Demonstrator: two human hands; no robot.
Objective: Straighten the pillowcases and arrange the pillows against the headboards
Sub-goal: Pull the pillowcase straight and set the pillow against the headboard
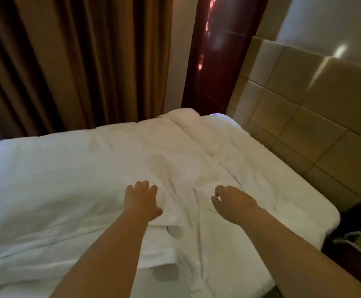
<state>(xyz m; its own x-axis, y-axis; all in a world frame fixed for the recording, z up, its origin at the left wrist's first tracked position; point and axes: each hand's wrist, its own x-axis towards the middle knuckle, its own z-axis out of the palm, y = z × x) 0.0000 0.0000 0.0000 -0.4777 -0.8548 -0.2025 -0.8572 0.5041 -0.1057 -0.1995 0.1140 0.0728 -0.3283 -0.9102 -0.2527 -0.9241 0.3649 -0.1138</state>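
Head view: both bare arms are being stretched fwd over a bed w/ rumpled white bedding (89,173). The left hand (142,200), fingers spread, is being laid flat on the fabric at approx. 6 o'clock, nothing gripped. The right hand (233,203), just to its 3 o'clock, is being held loosely curled above the cloth, nothing grasped. The padded tan headboard (317,117) is being seen at 2 o'clock, brown curtains (52,61) at 10. No pillow can be made out.

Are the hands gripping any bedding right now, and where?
Nothing is held. The left hand lies open on the white duvet; the right hand hovers over it, fingers loosely curled and empty.
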